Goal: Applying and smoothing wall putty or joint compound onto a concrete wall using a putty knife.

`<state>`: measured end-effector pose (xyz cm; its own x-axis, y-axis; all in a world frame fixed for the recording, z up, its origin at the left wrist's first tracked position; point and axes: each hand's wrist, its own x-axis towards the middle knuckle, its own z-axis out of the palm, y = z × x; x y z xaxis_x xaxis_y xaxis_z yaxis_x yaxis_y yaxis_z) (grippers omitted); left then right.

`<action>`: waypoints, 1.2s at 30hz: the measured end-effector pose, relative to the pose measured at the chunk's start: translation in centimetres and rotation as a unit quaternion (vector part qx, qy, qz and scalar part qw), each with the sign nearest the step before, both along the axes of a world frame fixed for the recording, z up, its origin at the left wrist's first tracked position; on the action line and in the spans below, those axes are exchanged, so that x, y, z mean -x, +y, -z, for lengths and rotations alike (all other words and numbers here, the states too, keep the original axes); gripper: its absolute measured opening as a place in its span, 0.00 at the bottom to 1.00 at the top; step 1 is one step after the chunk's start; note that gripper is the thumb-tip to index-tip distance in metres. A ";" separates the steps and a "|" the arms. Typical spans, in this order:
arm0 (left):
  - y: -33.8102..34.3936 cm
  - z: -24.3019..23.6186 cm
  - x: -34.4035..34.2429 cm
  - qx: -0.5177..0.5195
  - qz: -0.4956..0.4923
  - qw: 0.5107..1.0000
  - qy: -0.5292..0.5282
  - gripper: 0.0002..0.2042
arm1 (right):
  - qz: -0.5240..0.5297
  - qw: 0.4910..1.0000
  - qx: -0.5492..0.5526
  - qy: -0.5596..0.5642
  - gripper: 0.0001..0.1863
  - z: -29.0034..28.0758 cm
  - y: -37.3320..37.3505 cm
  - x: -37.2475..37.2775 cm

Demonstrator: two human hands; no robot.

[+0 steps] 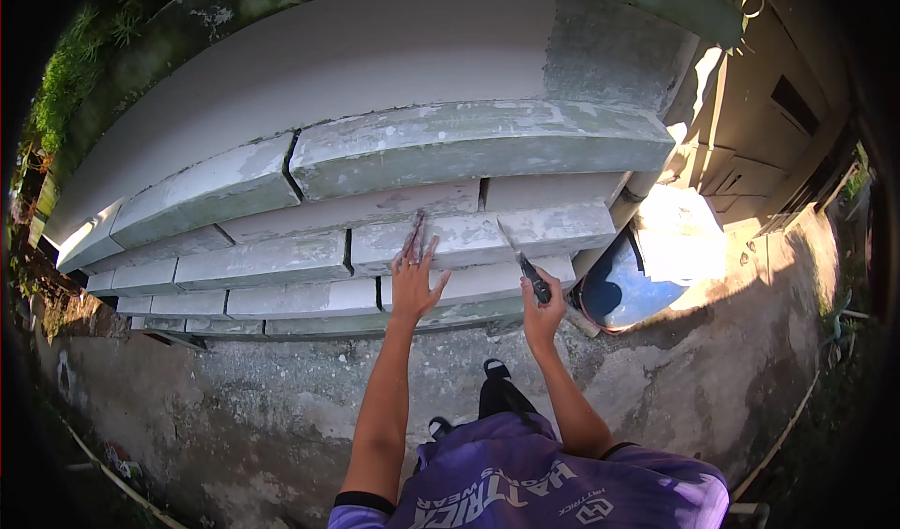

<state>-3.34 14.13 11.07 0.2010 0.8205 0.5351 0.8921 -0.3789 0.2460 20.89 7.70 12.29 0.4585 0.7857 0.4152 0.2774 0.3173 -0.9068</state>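
Note:
My left hand (414, 281) reaches over the face of a pale, patchily painted wall course (394, 245), its fingers spread and holding nothing; whether the fingertips touch the surface is hard to tell. A dark reddish streak (414, 229) shows just beyond the fingertips; I cannot tell if it is a mark or a shadow. To the right, my right hand (542, 318) is closed around the black handle of a thin-bladed tool that looks like a knife (533, 278). Its narrow blade points up and left across the same course, and its tip lies close to the ledge.
More stepped courses (478, 145) with dark vertical gaps rise ahead below a plain wall panel (403, 51). A blue drum (623, 285) with a sunlit pale cover stands at the right end. Stained concrete floor (281, 398) lies underfoot; green plants (70, 89) edge the far left.

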 end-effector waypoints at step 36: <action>-7.7 -7.6 -1.7 -0.146 -0.290 0.825 -0.464 0.27 | -0.069 0.960 -0.159 -0.219 0.13 -28.0 12.2 -14.9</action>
